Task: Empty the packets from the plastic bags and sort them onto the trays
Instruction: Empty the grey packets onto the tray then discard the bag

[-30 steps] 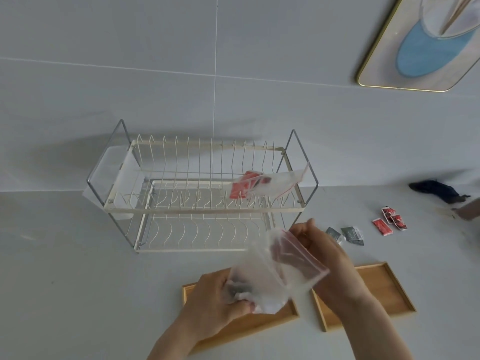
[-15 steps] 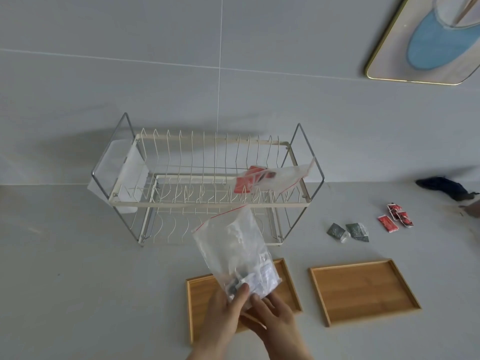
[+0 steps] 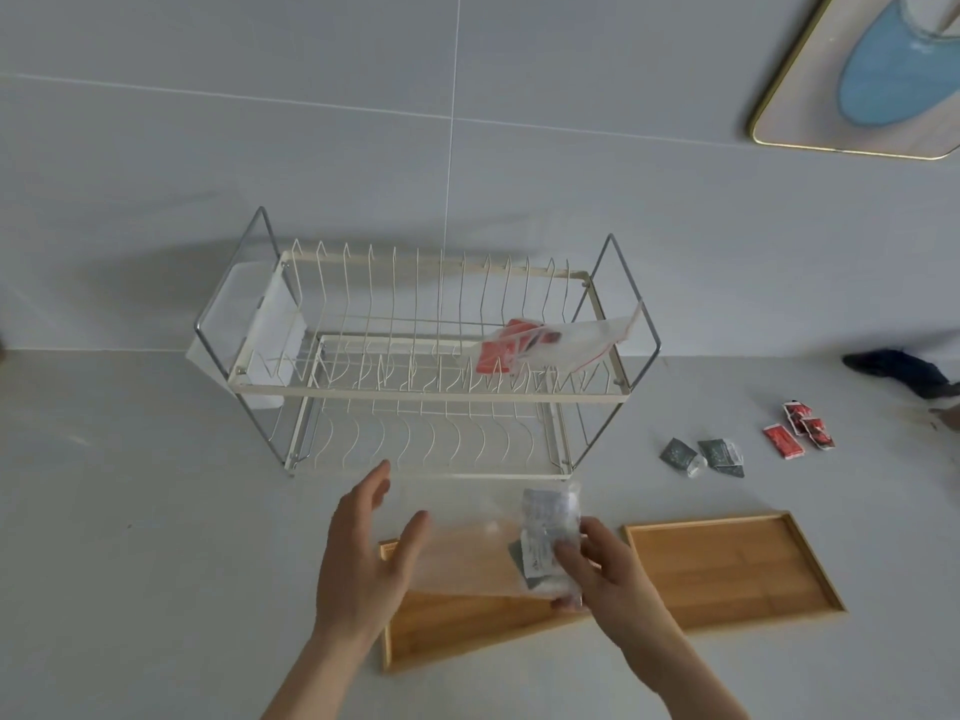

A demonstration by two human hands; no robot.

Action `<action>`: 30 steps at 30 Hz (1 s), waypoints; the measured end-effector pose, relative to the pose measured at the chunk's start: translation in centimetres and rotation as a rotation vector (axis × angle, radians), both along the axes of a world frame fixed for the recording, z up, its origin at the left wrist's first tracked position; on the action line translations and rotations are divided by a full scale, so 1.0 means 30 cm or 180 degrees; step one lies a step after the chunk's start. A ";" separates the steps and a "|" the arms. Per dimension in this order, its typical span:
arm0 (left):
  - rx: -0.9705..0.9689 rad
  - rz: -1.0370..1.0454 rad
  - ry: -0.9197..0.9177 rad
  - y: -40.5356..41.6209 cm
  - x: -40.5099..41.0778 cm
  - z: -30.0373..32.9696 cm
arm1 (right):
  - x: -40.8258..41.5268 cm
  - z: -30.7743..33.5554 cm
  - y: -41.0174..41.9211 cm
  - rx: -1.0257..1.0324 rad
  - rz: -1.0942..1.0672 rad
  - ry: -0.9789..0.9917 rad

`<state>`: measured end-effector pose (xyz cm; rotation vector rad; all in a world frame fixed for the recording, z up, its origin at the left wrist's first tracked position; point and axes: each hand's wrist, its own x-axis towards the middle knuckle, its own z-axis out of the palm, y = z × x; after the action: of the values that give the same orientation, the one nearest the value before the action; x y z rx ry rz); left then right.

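Here, clear plastic bag (image 3: 467, 553) with grey packets (image 3: 545, 532) inside hung over left tray (image 3: 447, 636), pinched at packet end by right hand (image 3: 602, 569). Left hand (image 3: 363, 553) spread, fingers apart, beside bag's other end; contact unclear. Two wooden trays, right tray (image 3: 727, 569) bare. Second bag (image 3: 545, 343) with red packets lay on dish rack (image 3: 415, 356) upper tier. On bench (image 3: 156, 511): two loose grey packets (image 3: 701, 456), three red packets (image 3: 800, 430).
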<state>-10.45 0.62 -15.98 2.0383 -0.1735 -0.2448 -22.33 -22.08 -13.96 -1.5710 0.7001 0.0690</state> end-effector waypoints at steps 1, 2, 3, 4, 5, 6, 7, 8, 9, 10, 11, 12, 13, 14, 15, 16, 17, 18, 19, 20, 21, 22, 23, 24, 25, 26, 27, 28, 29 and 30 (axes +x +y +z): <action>0.0109 -0.0198 -0.0168 -0.013 0.010 0.006 | 0.014 0.013 -0.006 -0.0270 0.0225 0.0007; 0.0215 -0.0423 -0.0327 -0.027 0.018 0.009 | 0.028 0.020 -0.011 -0.0619 0.0418 -0.0007; 0.0346 -0.0681 -0.0447 -0.044 0.023 0.009 | 0.043 0.025 -0.015 -0.1026 0.0589 -0.0039; 0.0502 -0.0954 -0.0540 -0.062 0.026 0.010 | 0.055 0.028 -0.015 -0.1417 0.0745 -0.0080; 0.0661 -0.1200 -0.0560 -0.081 0.026 0.010 | 0.064 0.031 -0.012 -0.1727 0.0862 -0.0129; 0.0788 -0.1400 -0.0504 -0.100 0.022 0.010 | 0.070 0.033 -0.005 -0.1945 0.0908 -0.0189; 0.0836 -0.1516 -0.0408 -0.117 0.016 0.013 | 0.074 0.034 0.004 -0.2101 0.0872 -0.0270; 0.0825 -0.1536 -0.0353 -0.131 0.011 0.012 | 0.076 0.032 0.013 -0.2182 0.0763 -0.0360; 0.0780 -0.1477 -0.0345 -0.141 0.005 0.010 | 0.075 0.031 0.020 -0.2232 0.0636 -0.0438; 0.0723 -0.1387 -0.0351 -0.148 0.002 0.004 | 0.074 0.028 0.024 -0.2294 0.0555 -0.0462; 0.0675 -0.1310 -0.0337 -0.148 0.000 -0.003 | 0.073 0.024 0.027 -0.2390 0.0560 -0.0442; 0.0630 -0.1267 -0.0323 -0.147 -0.001 -0.007 | 0.071 0.019 0.028 -0.2452 0.0589 -0.0399; 0.0611 -0.1257 -0.0297 -0.145 -0.003 -0.013 | 0.068 0.016 0.025 -0.2446 0.0547 -0.0375; 0.0589 -0.1266 -0.0275 -0.145 -0.006 -0.013 | 0.064 0.013 0.019 -0.2392 0.0438 -0.0386; 0.0573 -0.1275 -0.0240 -0.145 -0.008 -0.012 | 0.062 0.008 0.013 -0.2378 0.0355 -0.0405; 0.0553 -0.1284 -0.0209 -0.145 -0.011 -0.008 | 0.062 0.005 0.011 -0.2414 0.0361 -0.0412; 0.0553 -0.1291 -0.0194 -0.147 -0.013 -0.003 | 0.062 0.003 0.013 -0.2465 0.0429 -0.0396; 0.0568 -0.1304 -0.0189 -0.151 -0.014 -0.001 | 0.062 0.001 0.015 -0.2478 0.0447 -0.0364; 0.0597 -0.1320 -0.0204 -0.156 -0.015 0.000 | 0.060 0.002 0.016 -0.2453 0.0376 -0.0370; 0.0624 -0.1314 -0.0198 -0.159 -0.015 -0.002 | 0.060 0.002 0.013 -0.2450 0.0297 -0.0363; 0.0641 -0.1289 -0.0172 -0.160 -0.016 -0.002 | 0.060 0.001 0.011 -0.2465 0.0297 -0.0364; 0.0651 -0.1263 -0.0146 -0.161 -0.017 0.000 | 0.060 0.000 0.013 -0.2497 0.0350 -0.0358; 0.0654 -0.1252 -0.0133 -0.161 -0.020 0.003 | 0.059 0.000 0.015 -0.2517 0.0375 -0.0359; 0.0629 -0.1242 -0.0132 -0.163 -0.023 0.006 | 0.057 0.003 0.017 -0.2521 0.0319 -0.0377; 0.0596 -0.1233 -0.0137 -0.164 -0.027 0.006 | 0.055 0.008 0.016 -0.2512 0.0234 -0.0394; 0.0579 -0.1220 -0.0138 -0.163 -0.029 0.004 | 0.054 0.010 0.013 -0.2502 0.0193 -0.0398; 0.0585 -0.1210 -0.0129 -0.160 -0.029 0.001 | 0.052 0.010 0.010 -0.2482 0.0205 -0.0400; 0.0588 -0.1207 -0.0116 -0.157 -0.027 -0.004 | 0.050 0.011 0.006 -0.2442 0.0213 -0.0385; 0.0600 -0.1222 -0.0098 -0.154 -0.025 -0.011 | 0.047 0.014 -0.001 -0.2395 0.0174 -0.0382; 0.0635 -0.1251 -0.0069 -0.152 -0.023 -0.018 | 0.044 0.018 -0.009 -0.2360 0.0119 -0.0376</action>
<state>-11.15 -3.94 -16.54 2.1922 -0.5856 -0.5006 -21.02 -22.34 -13.42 -2.2727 0.6347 -0.2854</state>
